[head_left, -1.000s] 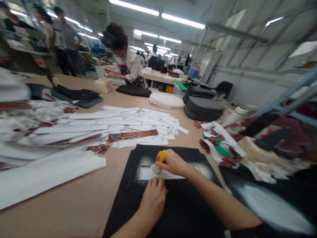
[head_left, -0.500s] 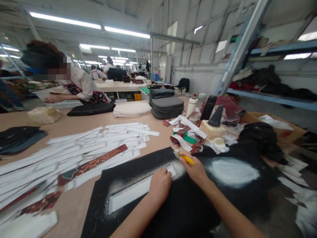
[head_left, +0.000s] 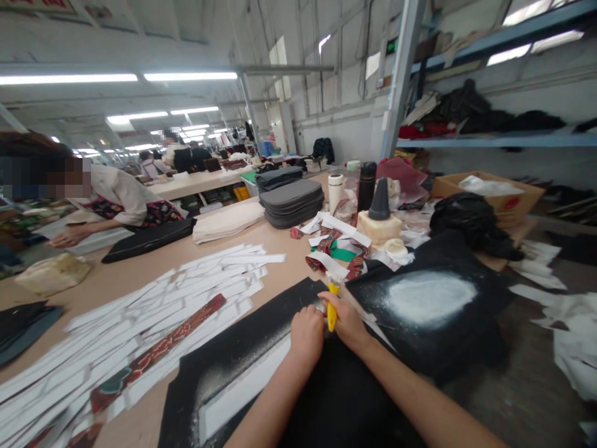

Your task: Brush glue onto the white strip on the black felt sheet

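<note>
A yellow-handled brush [head_left: 333, 306] with pale bristles stands nearly upright in my right hand [head_left: 347, 320], its fingers wrapped around the handle. My left hand [head_left: 308, 333] is closed, its curled fingers at the far end of a white strip [head_left: 245, 389]; the fingertips are hidden. Both hands are side by side, almost touching. Under them lies a black sheet [head_left: 186, 379], with a pale speckled residue around the strip. To the right, a black cloth [head_left: 429, 348] bears a large white smeared patch [head_left: 431, 297].
Many white strips [head_left: 153, 330] and a red patterned strip [head_left: 163, 351] cover the table's left. Scraps [head_left: 329, 264], a foam block with a dark cone [head_left: 380, 202] and bottles [head_left: 335, 193] stand ahead. Grey stacked pieces [head_left: 293, 202] lie behind. A co-worker [head_left: 116, 193] leans over at left.
My right hand has moved left beside my left hand, and the brush has turned from slanting to nearly upright. The left hand stays at the strip's far end. The view has swung right.
</note>
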{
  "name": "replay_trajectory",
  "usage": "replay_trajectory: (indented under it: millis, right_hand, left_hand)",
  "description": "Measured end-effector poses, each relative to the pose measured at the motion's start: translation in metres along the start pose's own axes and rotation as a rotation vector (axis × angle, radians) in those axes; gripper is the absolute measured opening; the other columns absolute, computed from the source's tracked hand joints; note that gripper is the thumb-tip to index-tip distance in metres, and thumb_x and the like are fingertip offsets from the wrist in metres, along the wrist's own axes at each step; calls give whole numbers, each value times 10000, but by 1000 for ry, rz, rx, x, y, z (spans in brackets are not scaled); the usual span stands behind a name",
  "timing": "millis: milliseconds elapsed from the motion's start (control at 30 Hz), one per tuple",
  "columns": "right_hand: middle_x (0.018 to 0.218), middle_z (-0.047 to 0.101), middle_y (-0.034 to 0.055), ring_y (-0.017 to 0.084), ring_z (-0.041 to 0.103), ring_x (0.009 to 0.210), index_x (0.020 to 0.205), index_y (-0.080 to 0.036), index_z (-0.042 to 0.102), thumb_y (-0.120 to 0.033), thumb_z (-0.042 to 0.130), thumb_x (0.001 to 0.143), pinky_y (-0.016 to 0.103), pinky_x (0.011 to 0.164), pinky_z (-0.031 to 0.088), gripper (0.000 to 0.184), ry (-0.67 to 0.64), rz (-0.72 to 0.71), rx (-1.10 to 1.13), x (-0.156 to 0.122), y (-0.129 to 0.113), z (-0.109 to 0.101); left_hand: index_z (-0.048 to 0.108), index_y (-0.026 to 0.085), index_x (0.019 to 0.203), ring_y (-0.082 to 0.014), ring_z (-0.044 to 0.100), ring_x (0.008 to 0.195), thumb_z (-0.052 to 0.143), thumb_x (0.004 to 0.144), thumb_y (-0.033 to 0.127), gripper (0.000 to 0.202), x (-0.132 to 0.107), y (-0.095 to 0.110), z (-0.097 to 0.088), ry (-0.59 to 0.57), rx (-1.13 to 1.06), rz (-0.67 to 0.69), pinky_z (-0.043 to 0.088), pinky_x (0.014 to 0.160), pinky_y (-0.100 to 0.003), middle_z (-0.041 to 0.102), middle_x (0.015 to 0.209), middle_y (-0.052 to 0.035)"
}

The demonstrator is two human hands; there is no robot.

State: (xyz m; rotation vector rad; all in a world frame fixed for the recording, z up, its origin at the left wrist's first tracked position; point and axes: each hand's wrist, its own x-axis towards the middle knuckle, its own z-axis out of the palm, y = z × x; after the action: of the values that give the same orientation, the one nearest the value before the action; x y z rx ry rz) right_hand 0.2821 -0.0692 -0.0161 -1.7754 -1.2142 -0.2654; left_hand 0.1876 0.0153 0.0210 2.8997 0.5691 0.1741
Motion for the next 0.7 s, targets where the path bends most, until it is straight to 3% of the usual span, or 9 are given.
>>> replay_trajectory:
  millis: [133, 233, 400, 467, 567, 633, 700]
  right_hand:
    - [761, 646, 33, 164, 590, 732, 1057, -168, 542, -149, 393, 843, 298, 695, 459, 261, -12, 26, 75, 1, -5, -3]
    - [769, 638, 14, 163, 573, 777, 1030, -184, 533, -134, 428, 822, 324, 781, 428, 238, -89, -58, 114, 0, -10, -1]
    - [796, 623, 20, 162, 554, 829, 922, -201, 571, -88, 473, 794, 387, 951, 326, 197, -227, -161, -88, -3, -13, 6]
    - [789, 620, 25, 166, 554, 833, 928, -198, 576, -72, 474, 787, 404, 975, 301, 214, -222, -196, -159, -5, -12, 9]
    - [805, 616, 47, 188, 548, 844, 944, -186, 584, -101, 494, 788, 429, 979, 293, 200, -207, -254, -245, -6, -15, 10]
    - [816, 613, 57, 199, 543, 845, 962, -182, 585, -140, 523, 787, 448, 983, 282, 191, -231, -278, -266, -5, -20, 9]
    - [835, 613, 62, 205, 543, 857, 975, -183, 582, -183, 556, 781, 439, 964, 303, 195, -292, -264, -233, -1, -30, 9]
  left_hand:
    - [601, 139, 760, -184, 560, 770, 426, 803, 137, 180, -7, -14, 6, 84, -146, -87, 396, 666, -274, 597, 812, -75]
    - [588, 158, 727, -153, 555, 705, 467, 761, 147, 127, -13, -26, 10, 152, -311, -157, 392, 639, -250, 595, 738, -33]
    - [595, 154, 724, -138, 571, 650, 479, 749, 256, 157, -34, -62, 4, 292, -592, -296, 429, 622, -245, 620, 693, -24]
    - [603, 146, 752, -145, 584, 639, 503, 737, 379, 254, -49, -83, -6, 435, -841, -443, 442, 601, -256, 635, 708, -37]
    - [603, 145, 733, -138, 585, 626, 678, 571, 452, 356, -71, -103, -24, 672, -1392, -650, 439, 584, -243, 638, 696, -28]
    - [602, 138, 722, -134, 588, 639, 743, 508, 424, 384, -80, -104, -31, 661, -1555, -643, 443, 606, -238, 642, 701, -30]
    - [609, 128, 796, -157, 606, 696, 719, 560, 431, 399, -84, -95, -29, 550, -1513, -572, 455, 645, -259, 662, 777, -64]
